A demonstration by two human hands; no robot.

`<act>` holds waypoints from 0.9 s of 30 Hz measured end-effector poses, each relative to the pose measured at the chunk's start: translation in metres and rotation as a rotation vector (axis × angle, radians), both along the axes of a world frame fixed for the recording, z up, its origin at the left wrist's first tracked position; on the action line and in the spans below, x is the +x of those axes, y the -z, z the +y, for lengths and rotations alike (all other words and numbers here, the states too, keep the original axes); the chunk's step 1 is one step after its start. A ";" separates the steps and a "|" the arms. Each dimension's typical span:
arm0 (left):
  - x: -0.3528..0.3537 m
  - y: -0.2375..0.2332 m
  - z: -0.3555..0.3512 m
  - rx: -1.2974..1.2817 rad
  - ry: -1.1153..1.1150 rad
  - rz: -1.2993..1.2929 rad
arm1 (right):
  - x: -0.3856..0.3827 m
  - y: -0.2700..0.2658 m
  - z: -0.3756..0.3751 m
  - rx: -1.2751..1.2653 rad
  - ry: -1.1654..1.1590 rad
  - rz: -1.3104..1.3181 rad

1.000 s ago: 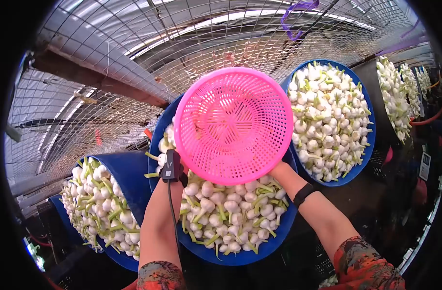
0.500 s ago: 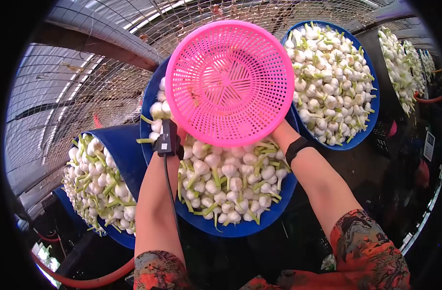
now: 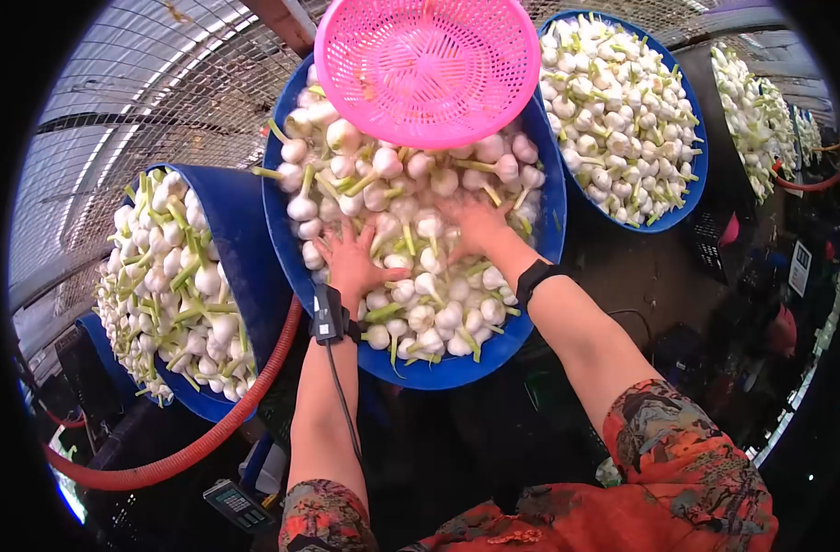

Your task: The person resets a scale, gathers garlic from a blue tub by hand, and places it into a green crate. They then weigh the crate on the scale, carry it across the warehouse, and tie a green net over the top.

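Observation:
Both of my hands rest on white garlic bulbs (image 3: 429, 317) with green stems, heaped in the middle blue tub (image 3: 489, 361). My left hand (image 3: 355, 260) has its fingers spread over the bulbs at the left of the heap. To its right, my right hand (image 3: 480, 225) lies among the bulbs with its fingers apart, some fingertips hidden between them. Beyond my hands, a pink plastic basket (image 3: 429, 74) sits on the far part of the heap, touched by neither hand. No bulbs show inside the basket.
A tilted blue tub (image 3: 245, 248) of garlic stands at the left, with a red hose (image 3: 199, 446) curving below it. Another blue tub (image 3: 700, 152) of garlic is at the right, and more garlic (image 3: 755, 120) lies beyond. Wire mesh (image 3: 217, 92) runs behind.
My hands have come away from beneath the pink basket and now lie on the garlic nearer to me. The basket appears higher in view, and more of the middle tub's garlic shows.

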State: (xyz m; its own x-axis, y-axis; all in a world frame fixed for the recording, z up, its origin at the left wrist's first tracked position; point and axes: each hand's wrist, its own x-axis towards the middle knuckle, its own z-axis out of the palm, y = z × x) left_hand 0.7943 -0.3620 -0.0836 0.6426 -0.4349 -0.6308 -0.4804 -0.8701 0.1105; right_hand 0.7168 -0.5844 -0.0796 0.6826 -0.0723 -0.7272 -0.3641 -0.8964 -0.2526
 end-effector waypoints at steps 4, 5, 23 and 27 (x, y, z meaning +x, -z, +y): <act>-0.048 -0.020 0.013 -0.183 -0.207 -0.035 | -0.042 -0.015 -0.002 0.097 0.098 -0.074; -0.071 -0.035 0.018 -0.184 -0.217 -0.045 | -0.061 -0.036 0.012 -0.003 0.058 -0.069; -0.192 -0.054 0.014 -0.455 -0.485 0.519 | -0.157 -0.061 0.060 0.235 0.105 -0.029; -0.157 -0.054 0.053 -0.619 -0.854 -0.101 | -0.186 -0.054 0.052 0.427 0.834 -0.140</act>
